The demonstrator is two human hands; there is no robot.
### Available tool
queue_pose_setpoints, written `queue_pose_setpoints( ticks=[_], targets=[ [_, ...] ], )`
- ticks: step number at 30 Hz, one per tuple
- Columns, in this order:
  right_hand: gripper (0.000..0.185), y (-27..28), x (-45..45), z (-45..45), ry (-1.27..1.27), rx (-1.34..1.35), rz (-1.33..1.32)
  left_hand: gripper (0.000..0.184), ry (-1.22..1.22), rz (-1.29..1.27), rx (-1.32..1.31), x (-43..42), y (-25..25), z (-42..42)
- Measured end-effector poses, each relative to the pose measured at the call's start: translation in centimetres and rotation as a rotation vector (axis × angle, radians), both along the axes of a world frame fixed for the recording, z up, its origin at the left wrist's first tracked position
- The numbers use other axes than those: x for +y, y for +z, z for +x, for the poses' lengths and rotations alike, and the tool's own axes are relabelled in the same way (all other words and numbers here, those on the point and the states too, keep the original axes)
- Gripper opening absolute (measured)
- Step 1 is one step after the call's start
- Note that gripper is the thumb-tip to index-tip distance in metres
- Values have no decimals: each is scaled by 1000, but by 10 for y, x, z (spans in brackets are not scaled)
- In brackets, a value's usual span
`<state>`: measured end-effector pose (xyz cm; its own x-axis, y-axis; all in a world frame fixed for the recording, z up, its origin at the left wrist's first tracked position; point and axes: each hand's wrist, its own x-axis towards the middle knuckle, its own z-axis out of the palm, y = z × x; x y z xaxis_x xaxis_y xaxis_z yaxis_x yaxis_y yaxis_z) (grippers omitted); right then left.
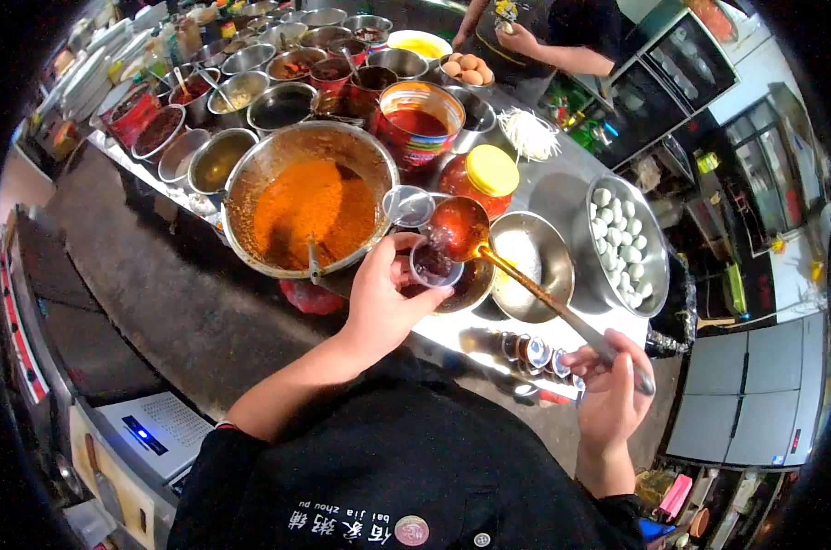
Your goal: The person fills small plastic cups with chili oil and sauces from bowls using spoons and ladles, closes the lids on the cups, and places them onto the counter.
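My left hand [383, 298] is closed around a small clear plastic cup [437, 268] with something dark in it. In my right hand [613, 394] is the long handle of a ladle [562, 312]. The ladle's bowl, coated in red-orange oil, is tilted at the cup's rim. Below them a metal bowl [478, 289] is partly hidden. To its right stands another metal bowl [562, 266] with white contents. A second clear cup [409, 206] is beside the ladle. Left of my hands, a large metal basin [250, 156] holds orange-red seasoning and a utensil.
A yellow-lidded jar [489, 172] and a tin of red sauce [420, 119] stand behind the ladle. Right is a basin [654, 298] of pale eggs. Several condiment bowls crowd the far left. Across the table, another person's hand [521, 42] holds something. Small cups [537, 353] line the near edge.
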<state>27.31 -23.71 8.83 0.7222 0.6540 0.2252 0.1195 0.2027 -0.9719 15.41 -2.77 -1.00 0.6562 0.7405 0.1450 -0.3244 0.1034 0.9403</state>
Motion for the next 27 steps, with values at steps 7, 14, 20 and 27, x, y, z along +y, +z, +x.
queue_pose_setpoints(
  ticks=[7,14,20,27],
  targets=[
    [33,-27,7,39,-87,401,80,54,114,52,33,2,-5,-8],
    [28,-99,34,51,-21,105,-350,62,151,42,28,9,-7,-45],
    [33,-100,51,65,-304,-270,-548,64,211,48,-12,58,-4,-102],
    [23,-55,172,-41,-292,-640,-513,66,219,154,24,167,0,-204]
  ],
)
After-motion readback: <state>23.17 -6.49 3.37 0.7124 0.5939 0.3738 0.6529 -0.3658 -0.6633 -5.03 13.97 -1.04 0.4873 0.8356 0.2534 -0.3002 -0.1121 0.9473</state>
